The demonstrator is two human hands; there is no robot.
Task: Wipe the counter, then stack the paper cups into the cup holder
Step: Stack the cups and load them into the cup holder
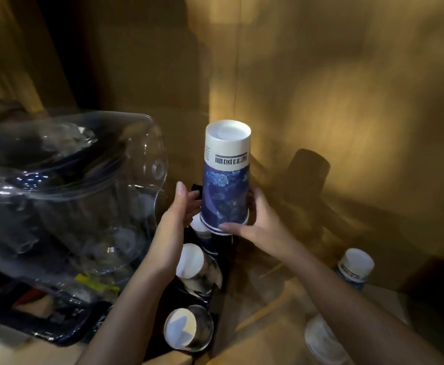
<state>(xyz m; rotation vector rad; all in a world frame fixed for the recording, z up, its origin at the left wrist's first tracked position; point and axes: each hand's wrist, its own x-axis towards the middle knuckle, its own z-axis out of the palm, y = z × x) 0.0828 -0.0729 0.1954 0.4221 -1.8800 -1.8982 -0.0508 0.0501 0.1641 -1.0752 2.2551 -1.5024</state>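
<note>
Crowding the left is a clear plastic jug (70,191) on its side; a lone paper cup (355,267) stands right on the tabletop (281,338). The holder (189,293), dark with round slots, carries inverted cups. Both grips, left hand (180,209) and right hand (257,222), pinch the glossy blue stack (226,177), upright, base up, over the holder's far end.

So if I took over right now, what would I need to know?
Left hand and right hand both grip the upside-down blue cup stack near its rim, over the back slot of the dark cup holder.
Two nearer slots already hold cups.
Left to do: seat this stack, then add the loose cup and the cups on the counter to the right.
Wiping: can't tell.
</note>
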